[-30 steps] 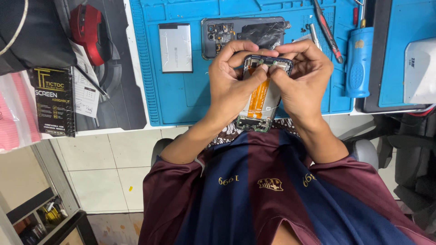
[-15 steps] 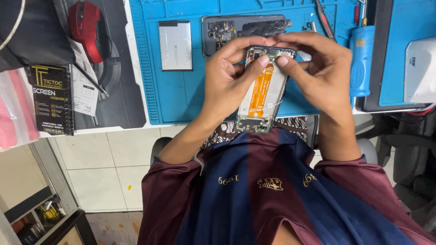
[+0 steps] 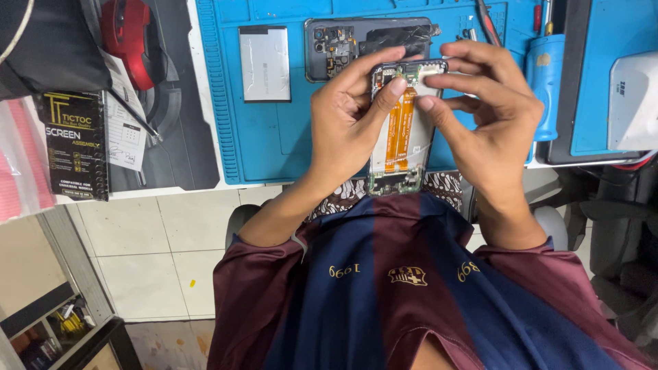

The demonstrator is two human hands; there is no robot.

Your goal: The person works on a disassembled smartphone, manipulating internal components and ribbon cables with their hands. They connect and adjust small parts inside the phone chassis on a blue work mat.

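We grasp the opened phone frame (image 3: 401, 130) with its orange flex cables in both hands, left hand (image 3: 346, 120) and right hand (image 3: 490, 113) pinching its top, above the blue mat (image 3: 274, 137) on the worktop.

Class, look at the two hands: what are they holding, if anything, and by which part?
Both hands hold an opened phone frame with orange flex cables. The left hand grips its left edge, the right hand its upper right edge, fingertips pressing near the top.
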